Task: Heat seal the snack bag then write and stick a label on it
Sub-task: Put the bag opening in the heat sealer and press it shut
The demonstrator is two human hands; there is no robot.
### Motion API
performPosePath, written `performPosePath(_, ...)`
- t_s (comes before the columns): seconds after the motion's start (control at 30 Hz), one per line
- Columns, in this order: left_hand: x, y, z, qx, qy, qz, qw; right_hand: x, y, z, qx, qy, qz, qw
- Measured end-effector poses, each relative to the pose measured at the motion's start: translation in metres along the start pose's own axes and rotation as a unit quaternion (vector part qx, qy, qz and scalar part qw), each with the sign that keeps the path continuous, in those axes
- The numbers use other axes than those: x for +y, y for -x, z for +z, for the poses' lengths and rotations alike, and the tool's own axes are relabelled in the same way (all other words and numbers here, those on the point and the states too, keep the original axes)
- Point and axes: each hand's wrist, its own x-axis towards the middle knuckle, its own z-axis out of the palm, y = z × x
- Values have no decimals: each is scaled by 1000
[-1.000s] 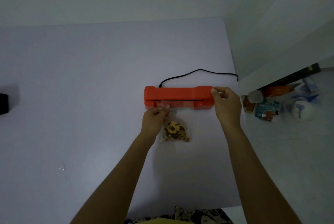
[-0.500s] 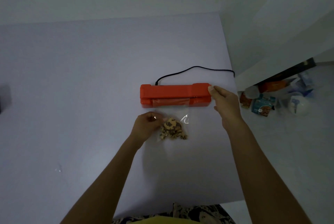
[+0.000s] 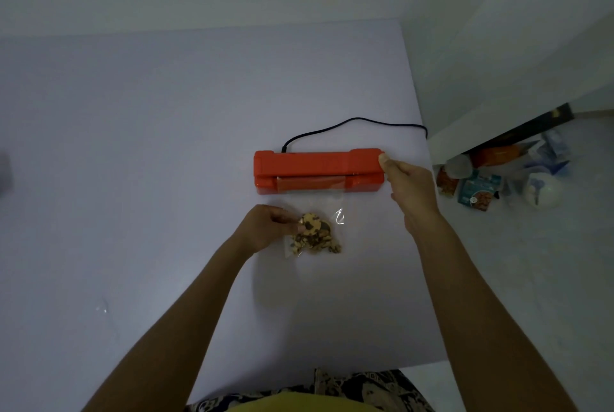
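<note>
Left hand point(image 3: 262, 227) pinching clear snack bag point(image 3: 314, 234) below orange heat sealer point(image 3: 317, 171); right hand point(image 3: 410, 184), fingers loosely extended, touching sealer's right end.

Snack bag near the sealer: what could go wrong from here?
1. The snack bag lies clear of the red heat sealer; whether a seal formed cannot be told, so snacks may spill.
2. The left hand pinches only one edge; the bag could sag.
3. The black cord trails off the table edge, a snag risk.

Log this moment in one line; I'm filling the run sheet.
left hand: holds bag | right hand: on sealer end
</note>
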Motion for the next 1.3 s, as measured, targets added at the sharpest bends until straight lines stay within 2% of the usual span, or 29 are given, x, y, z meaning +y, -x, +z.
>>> performPosePath(1.3, -3, 2, 5, 11, 41, -2, 999, 2, -4, -2, 10, 26, -7, 1000)
